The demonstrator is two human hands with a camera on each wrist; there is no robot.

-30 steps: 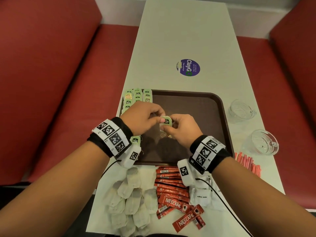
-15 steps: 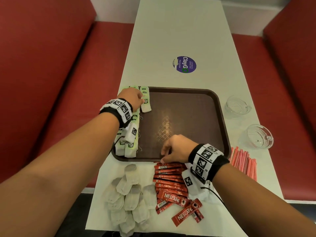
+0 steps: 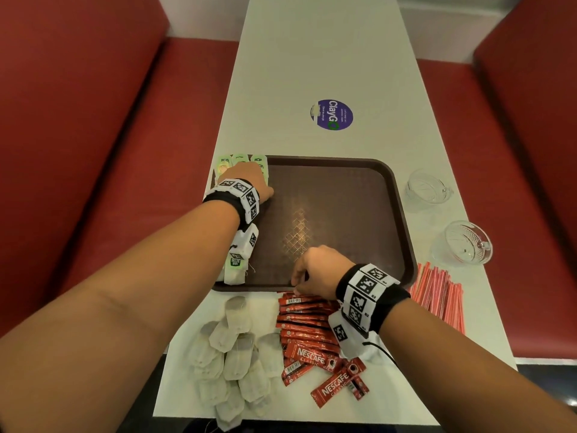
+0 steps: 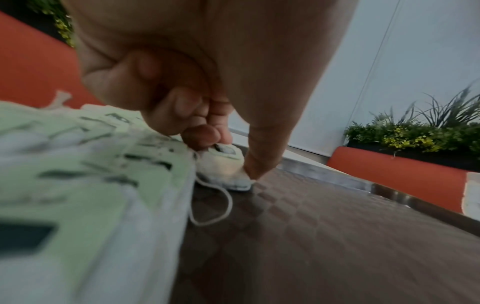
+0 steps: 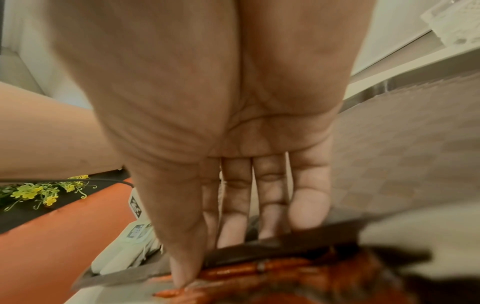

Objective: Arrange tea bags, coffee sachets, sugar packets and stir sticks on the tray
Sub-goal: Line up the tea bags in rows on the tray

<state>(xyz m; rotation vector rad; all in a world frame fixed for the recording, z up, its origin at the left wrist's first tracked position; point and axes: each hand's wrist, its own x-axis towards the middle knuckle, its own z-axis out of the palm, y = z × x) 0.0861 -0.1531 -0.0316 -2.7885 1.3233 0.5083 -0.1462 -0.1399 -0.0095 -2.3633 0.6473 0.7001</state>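
Observation:
The brown tray [image 3: 402,214] lies on the white table. Green-tagged tea bags [image 3: 240,159] line its left side down to the near corner [image 3: 235,270]. My left hand [image 3: 251,178] is at the far left corner; in the left wrist view thumb and a curled finger [image 4: 202,135] pinch one tea bag [image 4: 226,170] lying on the tray floor. My right hand [image 3: 301,281] is at the tray's near rim, fingers straight, the thumb [image 5: 182,273] touching the top of the red coffee sachets [image 3: 306,323]. Red stir sticks [image 3: 440,295] lie to the right.
A heap of untagged tea bags [image 3: 237,354] sits near the table's front edge, left of the sachets. White packets [image 3: 371,353] lie mostly hidden under my right wrist. Two glass cups [image 3: 427,185] [image 3: 466,243] stand right of the tray. Red bench seats flank the table.
Both hands held a tea bag over the tray's middle. The left hand took it to the far left rows; the right hand dropped back to the coffee sachets at the near rim.

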